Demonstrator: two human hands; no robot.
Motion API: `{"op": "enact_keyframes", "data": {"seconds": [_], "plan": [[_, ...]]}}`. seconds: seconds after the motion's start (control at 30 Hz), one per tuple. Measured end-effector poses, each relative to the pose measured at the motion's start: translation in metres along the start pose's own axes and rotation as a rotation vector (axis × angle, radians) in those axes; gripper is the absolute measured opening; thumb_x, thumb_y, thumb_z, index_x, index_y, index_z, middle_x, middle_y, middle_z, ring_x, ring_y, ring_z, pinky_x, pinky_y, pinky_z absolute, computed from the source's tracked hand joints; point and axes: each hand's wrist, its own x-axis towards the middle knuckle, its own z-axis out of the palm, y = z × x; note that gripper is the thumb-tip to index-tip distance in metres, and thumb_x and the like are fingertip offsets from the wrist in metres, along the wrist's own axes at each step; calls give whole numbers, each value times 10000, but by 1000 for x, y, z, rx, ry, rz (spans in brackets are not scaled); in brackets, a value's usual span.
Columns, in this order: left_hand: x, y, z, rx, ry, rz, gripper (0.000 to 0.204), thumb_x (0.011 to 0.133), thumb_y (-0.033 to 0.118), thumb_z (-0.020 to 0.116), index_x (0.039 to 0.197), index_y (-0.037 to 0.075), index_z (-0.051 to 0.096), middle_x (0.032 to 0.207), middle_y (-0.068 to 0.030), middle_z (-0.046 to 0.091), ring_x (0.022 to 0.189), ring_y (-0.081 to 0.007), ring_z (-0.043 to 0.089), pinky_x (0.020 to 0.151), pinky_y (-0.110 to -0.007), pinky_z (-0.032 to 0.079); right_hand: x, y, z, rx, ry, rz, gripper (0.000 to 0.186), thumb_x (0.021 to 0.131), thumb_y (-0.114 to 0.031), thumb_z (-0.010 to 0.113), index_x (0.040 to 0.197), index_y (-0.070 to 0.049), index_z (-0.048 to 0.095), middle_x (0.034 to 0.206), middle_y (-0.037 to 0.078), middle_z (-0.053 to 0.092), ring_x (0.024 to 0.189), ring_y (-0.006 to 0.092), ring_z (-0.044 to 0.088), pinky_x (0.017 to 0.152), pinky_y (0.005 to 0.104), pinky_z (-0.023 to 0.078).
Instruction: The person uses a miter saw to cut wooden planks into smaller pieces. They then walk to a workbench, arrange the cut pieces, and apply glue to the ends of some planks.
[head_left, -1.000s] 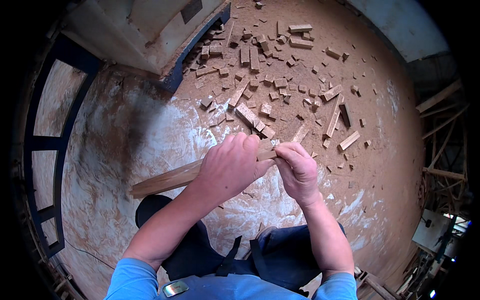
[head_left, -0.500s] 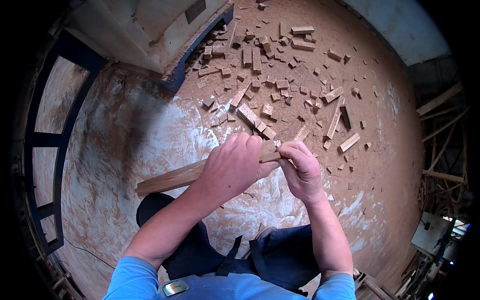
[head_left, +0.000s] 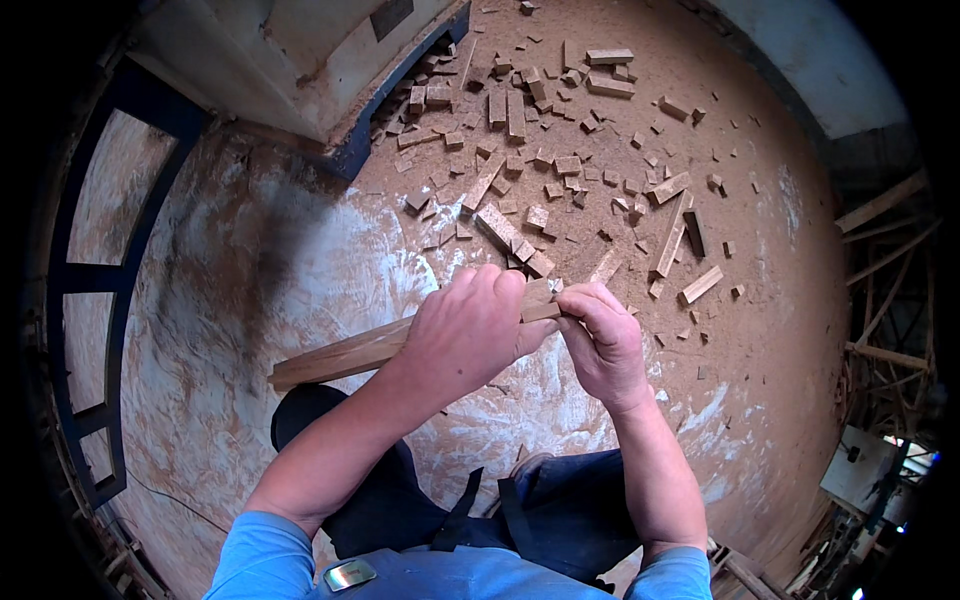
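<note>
Two long wooden strips [head_left: 340, 360], lying side by side, slant across in front of me from the lower left up to my hands. My left hand [head_left: 470, 318] is wrapped over them near their right end, its knuckles upward. At that end my right hand [head_left: 602, 335] pinches the tip of the wood between thumb and fingers. A small pale bit shows at the right fingertips; what it is I cannot make out. The left ends of the strips reach out past my left forearm, above my dark-trousered knee.
Wooden offcuts [head_left: 497, 230] and small blocks lie scattered over the sawdust-covered floor [head_left: 770, 300] ahead. A pale machine base with a blue edge [head_left: 365, 130] stands at the upper left, a blue frame [head_left: 92, 280] at the far left. Timber pieces [head_left: 885, 355] are stacked at the right.
My hands keep almost the same place and grip. The wooden strip at the right fingertips has turned slightly, showing more of its lighter face.
</note>
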Motion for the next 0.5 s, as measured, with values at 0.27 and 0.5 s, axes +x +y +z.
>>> {"op": "enact_keyframes", "data": {"seconds": [0.27, 0.5], "plan": [[1, -3, 2, -15, 13, 1, 495, 793, 459, 664, 943, 6, 529, 820, -164, 569, 799, -338, 595, 654, -433, 488, 4, 1, -1, 3, -9, -2, 212, 782, 74, 636, 979, 3, 605, 908, 118, 602, 810, 254, 608, 702, 307, 494], [4, -5, 4, -40, -7, -20, 493, 777, 433, 686, 945, -4, 531, 818, -175, 570, 798, -344, 593, 664, -434, 484, 6, 4, -1, 17, -28, 9, 204, 792, 66, 635, 984, 2, 609, 908, 116, 601, 807, 248, 606, 698, 304, 494]]}}
